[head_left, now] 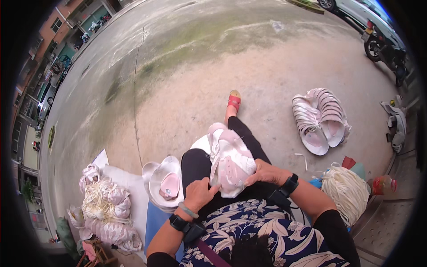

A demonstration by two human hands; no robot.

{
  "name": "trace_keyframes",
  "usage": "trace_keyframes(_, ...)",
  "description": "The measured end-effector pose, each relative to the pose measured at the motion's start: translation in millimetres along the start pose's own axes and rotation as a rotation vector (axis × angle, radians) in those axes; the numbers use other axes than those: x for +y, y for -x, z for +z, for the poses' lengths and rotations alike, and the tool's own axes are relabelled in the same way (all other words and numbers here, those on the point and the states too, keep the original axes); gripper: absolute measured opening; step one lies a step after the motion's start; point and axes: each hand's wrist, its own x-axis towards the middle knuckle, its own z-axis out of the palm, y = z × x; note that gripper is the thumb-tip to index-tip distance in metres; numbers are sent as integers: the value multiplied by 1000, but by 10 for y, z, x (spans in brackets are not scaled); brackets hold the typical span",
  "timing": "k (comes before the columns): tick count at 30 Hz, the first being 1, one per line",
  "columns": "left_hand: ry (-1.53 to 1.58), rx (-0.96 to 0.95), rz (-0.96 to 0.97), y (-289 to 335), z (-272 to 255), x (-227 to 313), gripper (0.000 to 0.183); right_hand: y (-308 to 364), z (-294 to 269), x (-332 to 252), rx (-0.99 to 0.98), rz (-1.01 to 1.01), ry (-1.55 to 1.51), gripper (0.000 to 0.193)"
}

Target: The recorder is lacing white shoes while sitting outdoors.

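A pink and white shoe upper [232, 167] rests across my lap, with eyelet holes along its pink part. At its near left edge, my left hand [199, 194] grips with thumb and curled fingers. On the near right edge my right hand [269, 172] pinches the upper. The fingers behind the material are partly hidden. Just left of my knee stand nested white shoe uppers [162, 182] with a pink insole patch inside. Farther left lies a pile of pink and white uppers [120, 233], with a tangle of cream laces [101, 197] on it.
Two nested rows of shoe uppers [319, 120] lie on the concrete at right. A bundle of cream laces [344, 191] sits near my right elbow, beside a bottle [383, 185]. A motorcycle [383, 49] and a white car [356, 15] stand far right.
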Motion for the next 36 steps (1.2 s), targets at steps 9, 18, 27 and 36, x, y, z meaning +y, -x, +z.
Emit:
trace_keyframes(9, -124, 16, 38, 30, 257, -107, 28, 6, 82, 97, -244, 23, 17, 31)
trace_keyframes(18, 946, 27, -214, 29, 165, -215, 28, -630, -617, 203, 423, -185, 269, 27)
trace_keyframes(27, 891, -75, -387, 166, 129, -292, 33, -1408, -546, 447, 423, 94, 594, 61)
trace_keyframes(36, 816, -140, -443, -56, 73, -217, 35, -1632, -748, 486, 376, 168, 558, 60)
